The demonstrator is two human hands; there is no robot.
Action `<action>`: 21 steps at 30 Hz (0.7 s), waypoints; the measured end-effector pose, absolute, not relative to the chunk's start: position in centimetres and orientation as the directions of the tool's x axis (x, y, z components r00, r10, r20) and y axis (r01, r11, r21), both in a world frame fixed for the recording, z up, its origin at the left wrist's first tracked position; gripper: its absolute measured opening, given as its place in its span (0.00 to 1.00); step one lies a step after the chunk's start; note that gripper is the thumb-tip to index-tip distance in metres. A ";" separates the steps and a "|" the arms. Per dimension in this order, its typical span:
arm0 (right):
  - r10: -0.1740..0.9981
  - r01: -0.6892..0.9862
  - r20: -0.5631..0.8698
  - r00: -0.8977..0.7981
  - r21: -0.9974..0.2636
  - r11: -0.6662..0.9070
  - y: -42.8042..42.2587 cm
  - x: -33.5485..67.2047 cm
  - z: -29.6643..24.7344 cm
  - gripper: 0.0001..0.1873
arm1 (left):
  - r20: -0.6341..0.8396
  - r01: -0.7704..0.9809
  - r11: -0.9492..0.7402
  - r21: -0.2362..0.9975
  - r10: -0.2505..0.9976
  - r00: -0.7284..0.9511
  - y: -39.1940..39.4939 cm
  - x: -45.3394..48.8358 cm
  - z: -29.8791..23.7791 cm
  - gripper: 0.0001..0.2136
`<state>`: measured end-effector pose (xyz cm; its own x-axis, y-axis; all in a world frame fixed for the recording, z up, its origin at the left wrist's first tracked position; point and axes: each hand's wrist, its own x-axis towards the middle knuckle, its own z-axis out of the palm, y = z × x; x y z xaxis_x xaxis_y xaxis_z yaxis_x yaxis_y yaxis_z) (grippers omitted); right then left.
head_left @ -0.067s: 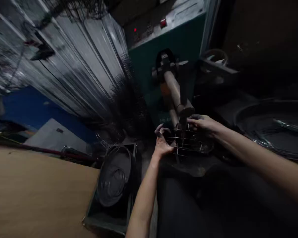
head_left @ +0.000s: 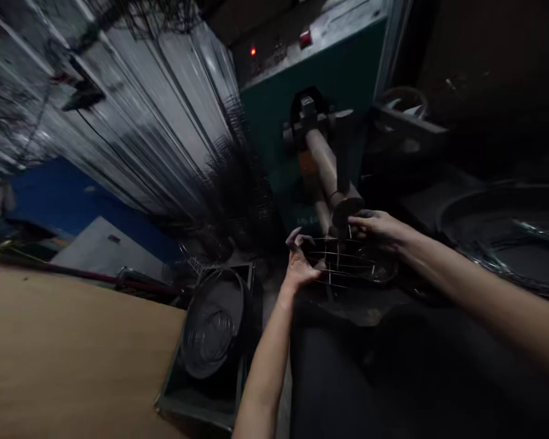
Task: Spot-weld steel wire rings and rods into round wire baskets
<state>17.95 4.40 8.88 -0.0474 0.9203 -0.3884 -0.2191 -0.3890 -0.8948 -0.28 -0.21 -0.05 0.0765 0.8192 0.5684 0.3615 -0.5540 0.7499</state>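
Observation:
A round grid of welded steel wire (head_left: pixel 343 262) lies flat on a dark work surface, below the end of a metal post on the machine. My left hand (head_left: pixel 299 266) curls around the near-left edge of the grid, its fingers rising past the wires. My right hand (head_left: pixel 376 227) lies over the far-right side, fingers bent down onto the wires. The grid's underside and the surface directly beneath it sit in shadow.
A stout metal post with a clamp (head_left: pixel 324 161) rises from a green machine (head_left: pixel 297 103). Wire coils lie in a black crate (head_left: pixel 213 323) at left and a wide pan (head_left: pixel 507 244) at right. Bundled wire mesh (head_left: pixel 238 189) stands behind, beside a tan board (head_left: pixel 73 347).
My hands and the wire grid sit slightly further right in the view, along with the whole scene. Their hold on the grid looks the same.

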 end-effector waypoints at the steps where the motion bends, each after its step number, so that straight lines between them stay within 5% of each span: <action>1: 0.924 -0.241 -0.379 -0.052 -0.893 -0.380 4.6 17.8 8.8 0.12 | 0.559 0.372 -0.543 0.753 0.826 0.072 -0.3 -0.4 -0.1 0.39; 7: 0.932 -0.311 -0.309 -0.190 -0.881 -0.356 4.7 18.1 7.5 0.13 | 0.564 0.395 -0.546 0.739 0.822 0.079 0.0 -0.6 -0.4 0.39; 21: 0.933 -0.151 -0.357 -0.053 -0.920 -0.361 5.1 17.0 7.8 0.17 | 0.530 0.315 -0.517 0.796 0.846 0.048 0.0 -0.8 -0.4 0.37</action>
